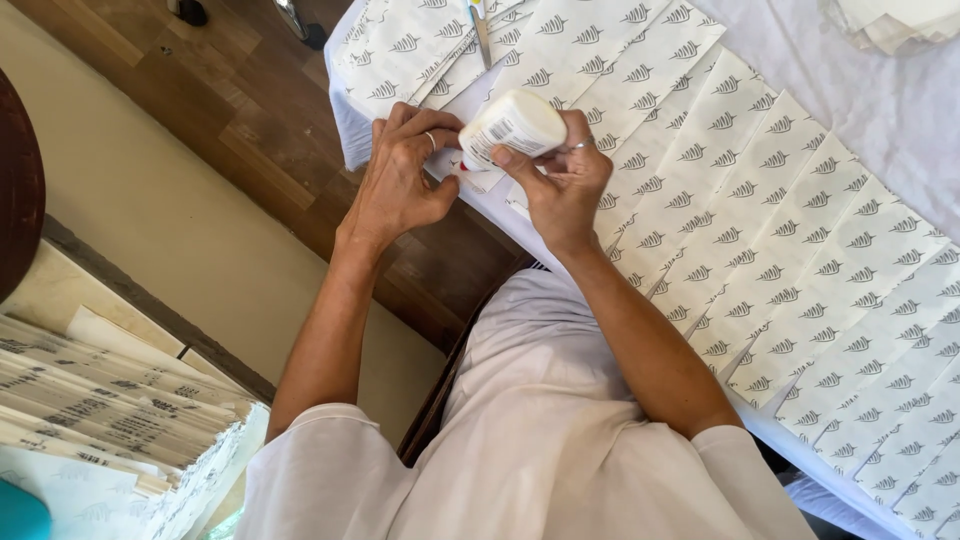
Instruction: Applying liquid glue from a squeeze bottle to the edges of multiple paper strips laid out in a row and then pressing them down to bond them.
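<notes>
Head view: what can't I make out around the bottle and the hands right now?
- Bottle tip: hidden behind the left hand and right hand.
- Spot on the paper sheets under the tip: covered by both hands.
- Scissors: cut off by the top edge.
- Stack of sheets: print too small.

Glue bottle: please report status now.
Right hand grips white glue bottle, tip down. Left hand pinches paper at tip. Patterned paper sheets alongside; nothing blocking.

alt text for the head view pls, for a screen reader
Two bare hands meet over a table edge: the right hand holds a white cylindrical plastic bottle tipped sideways, the left hand at its lower end. Overlapping white paper sheets with grey leaf prints cover the white-clothed table.
</notes>
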